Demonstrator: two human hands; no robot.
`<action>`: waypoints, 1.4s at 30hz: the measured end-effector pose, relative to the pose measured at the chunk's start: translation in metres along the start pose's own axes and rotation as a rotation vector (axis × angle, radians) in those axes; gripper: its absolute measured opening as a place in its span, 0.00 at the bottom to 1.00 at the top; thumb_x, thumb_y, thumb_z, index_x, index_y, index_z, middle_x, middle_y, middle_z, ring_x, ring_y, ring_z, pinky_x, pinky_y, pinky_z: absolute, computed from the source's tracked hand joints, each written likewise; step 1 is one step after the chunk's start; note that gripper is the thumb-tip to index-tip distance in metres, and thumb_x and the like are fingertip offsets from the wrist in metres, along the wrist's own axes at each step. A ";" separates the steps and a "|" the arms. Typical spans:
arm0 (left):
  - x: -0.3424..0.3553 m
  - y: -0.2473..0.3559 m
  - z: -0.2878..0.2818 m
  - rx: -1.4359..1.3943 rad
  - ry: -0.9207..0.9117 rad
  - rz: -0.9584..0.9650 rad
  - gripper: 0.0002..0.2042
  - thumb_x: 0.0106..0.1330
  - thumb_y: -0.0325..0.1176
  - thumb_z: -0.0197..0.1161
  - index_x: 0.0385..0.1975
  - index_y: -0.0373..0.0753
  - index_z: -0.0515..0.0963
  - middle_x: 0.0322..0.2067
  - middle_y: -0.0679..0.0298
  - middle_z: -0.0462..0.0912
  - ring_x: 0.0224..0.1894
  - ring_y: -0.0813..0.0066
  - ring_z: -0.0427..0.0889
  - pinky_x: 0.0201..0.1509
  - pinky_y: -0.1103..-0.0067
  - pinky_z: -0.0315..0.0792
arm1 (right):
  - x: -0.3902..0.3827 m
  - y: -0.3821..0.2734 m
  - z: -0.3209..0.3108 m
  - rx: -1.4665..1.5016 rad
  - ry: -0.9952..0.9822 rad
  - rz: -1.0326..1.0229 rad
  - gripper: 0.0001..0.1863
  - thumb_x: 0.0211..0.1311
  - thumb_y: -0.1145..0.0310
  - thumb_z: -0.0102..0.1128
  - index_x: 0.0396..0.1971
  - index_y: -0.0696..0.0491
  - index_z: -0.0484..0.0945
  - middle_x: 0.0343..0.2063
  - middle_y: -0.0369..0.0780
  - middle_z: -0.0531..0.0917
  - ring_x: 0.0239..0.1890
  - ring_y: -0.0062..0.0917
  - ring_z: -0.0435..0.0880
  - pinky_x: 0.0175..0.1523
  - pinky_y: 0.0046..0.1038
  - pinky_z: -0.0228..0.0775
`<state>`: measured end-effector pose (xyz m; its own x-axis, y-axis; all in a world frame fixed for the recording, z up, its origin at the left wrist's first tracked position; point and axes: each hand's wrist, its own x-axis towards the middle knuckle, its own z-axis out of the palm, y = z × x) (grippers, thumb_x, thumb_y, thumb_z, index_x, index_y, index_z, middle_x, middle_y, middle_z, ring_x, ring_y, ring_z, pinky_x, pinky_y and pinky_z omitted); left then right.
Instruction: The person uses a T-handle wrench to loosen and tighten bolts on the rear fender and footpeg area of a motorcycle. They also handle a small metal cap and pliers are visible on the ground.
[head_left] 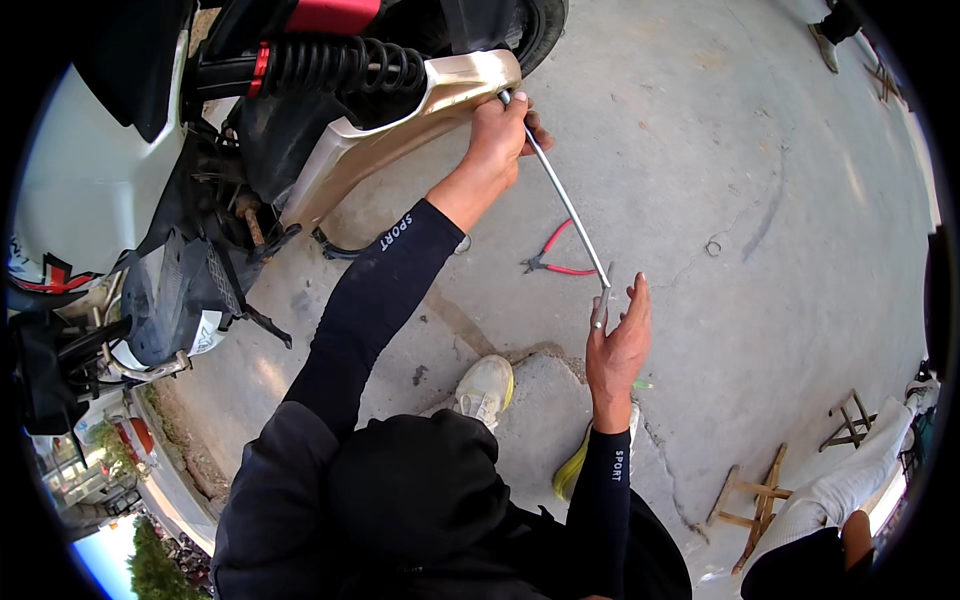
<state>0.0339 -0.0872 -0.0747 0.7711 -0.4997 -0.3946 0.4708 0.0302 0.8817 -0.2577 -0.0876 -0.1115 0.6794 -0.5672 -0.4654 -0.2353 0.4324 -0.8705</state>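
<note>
A long silver T-handle wrench slants from the end of a gold swingarm down toward my right side. My left hand is closed round its far end, close against the swingarm; what the tip sits on is hidden. At the near end, the short crossbar rests against my right hand, whose fingers are stretched out and not wrapped round it. On the concrete just left of the wrench lie cutting pliers with red handles, partly behind the shaft.
A scooter with white panels, a black coil shock absorber and a tyre fills the left and top. My light shoe stands below. Wooden stools and another person's pale-clothed limb are at lower right.
</note>
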 end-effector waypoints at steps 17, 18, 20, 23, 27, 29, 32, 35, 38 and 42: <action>0.044 -0.054 -0.025 -0.170 0.067 0.019 0.10 0.71 0.40 0.61 0.39 0.40 0.78 0.25 0.74 0.71 0.26 0.85 0.71 0.36 0.82 0.77 | -0.014 -0.002 -0.014 0.429 0.009 0.157 0.20 0.72 0.55 0.51 0.36 0.60 0.74 0.25 0.45 0.82 0.25 0.34 0.83 0.30 0.33 0.74; 0.048 -0.050 -0.028 -0.184 0.053 0.016 0.10 0.71 0.40 0.61 0.38 0.41 0.78 0.25 0.74 0.71 0.25 0.85 0.71 0.36 0.82 0.77 | -0.013 -0.009 -0.010 0.034 0.145 0.013 0.17 0.70 0.58 0.54 0.38 0.60 0.74 0.27 0.46 0.83 0.28 0.37 0.84 0.33 0.34 0.75; 0.051 -0.045 -0.040 -0.185 0.073 0.033 0.09 0.71 0.40 0.60 0.38 0.41 0.78 0.25 0.75 0.71 0.25 0.85 0.71 0.37 0.81 0.77 | -0.014 -0.019 0.003 -0.731 0.346 -0.280 0.16 0.66 0.64 0.59 0.43 0.62 0.73 0.32 0.47 0.84 0.32 0.43 0.84 0.39 0.36 0.77; 0.014 -0.021 -0.003 -0.178 0.070 0.074 0.09 0.73 0.39 0.58 0.35 0.41 0.75 0.25 0.73 0.71 0.25 0.83 0.72 0.34 0.78 0.78 | -0.020 -0.010 0.001 -0.814 0.303 -0.578 0.28 0.59 0.70 0.64 0.59 0.62 0.69 0.52 0.51 0.79 0.52 0.44 0.80 0.54 0.36 0.74; 0.004 -0.015 0.018 -0.195 0.022 0.056 0.08 0.74 0.36 0.55 0.34 0.41 0.71 0.27 0.69 0.73 0.24 0.78 0.74 0.34 0.74 0.80 | -0.001 -0.020 0.014 0.603 0.214 0.159 0.24 0.76 0.49 0.43 0.25 0.51 0.75 0.18 0.38 0.81 0.22 0.33 0.83 0.30 0.31 0.74; 0.004 -0.009 0.014 -0.230 0.042 0.072 0.08 0.75 0.35 0.54 0.34 0.40 0.71 0.28 0.68 0.73 0.23 0.79 0.74 0.32 0.73 0.80 | 0.005 -0.009 -0.005 0.984 -0.143 0.267 0.26 0.75 0.47 0.43 0.21 0.49 0.71 0.14 0.36 0.73 0.19 0.28 0.76 0.27 0.27 0.67; 0.002 -0.007 -0.006 -0.233 0.093 0.074 0.07 0.75 0.35 0.52 0.36 0.38 0.70 0.29 0.66 0.73 0.23 0.79 0.74 0.30 0.74 0.80 | -0.008 -0.011 0.016 -0.421 0.262 -0.137 0.25 0.76 0.49 0.43 0.29 0.54 0.78 0.20 0.40 0.81 0.25 0.32 0.83 0.32 0.31 0.74; -0.003 -0.010 0.003 -0.276 0.085 0.085 0.07 0.75 0.34 0.52 0.36 0.38 0.70 0.29 0.65 0.73 0.23 0.79 0.74 0.30 0.74 0.80 | -0.008 -0.001 0.006 0.183 0.039 -0.016 0.25 0.75 0.48 0.44 0.32 0.55 0.78 0.22 0.41 0.83 0.25 0.31 0.84 0.32 0.30 0.75; -0.003 -0.012 0.012 -0.303 0.094 0.086 0.07 0.75 0.33 0.52 0.37 0.37 0.69 0.30 0.64 0.73 0.24 0.78 0.73 0.32 0.74 0.80 | -0.002 0.006 -0.003 0.790 -0.180 0.110 0.26 0.75 0.48 0.44 0.35 0.57 0.78 0.24 0.42 0.84 0.25 0.29 0.84 0.31 0.29 0.76; -0.002 -0.013 0.012 -0.311 0.105 0.100 0.06 0.75 0.32 0.53 0.37 0.37 0.69 0.31 0.64 0.74 0.24 0.78 0.73 0.33 0.73 0.80 | -0.009 -0.018 -0.005 0.057 0.041 0.188 0.24 0.75 0.51 0.46 0.36 0.59 0.79 0.26 0.43 0.85 0.26 0.29 0.85 0.32 0.30 0.77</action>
<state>0.0216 -0.0970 -0.0820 0.8522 -0.3900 -0.3488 0.4866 0.3453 0.8025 -0.2631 -0.0937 -0.0919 0.5980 -0.5006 -0.6260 -0.3150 0.5714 -0.7578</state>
